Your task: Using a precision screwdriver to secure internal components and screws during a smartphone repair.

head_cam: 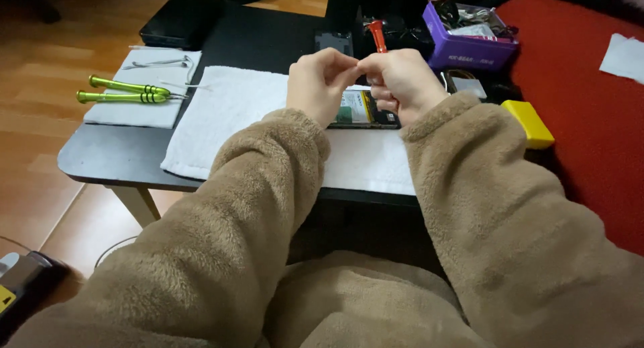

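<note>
While the opened phone (362, 110) lies back-off on the white towel (228, 113) at the middle of the worktop (100, 157), the work looks mid-way: innards bared, nothing refitted. The left hand (318, 83) pinches something too small to tell; the right hand (402, 80) has its grip clenched on one red-handled screwdriver (378, 36). Two green screwdrivers (124, 92) lie far left, one purple box (469, 36) far right, one yellow block (530, 122) beside.
</note>
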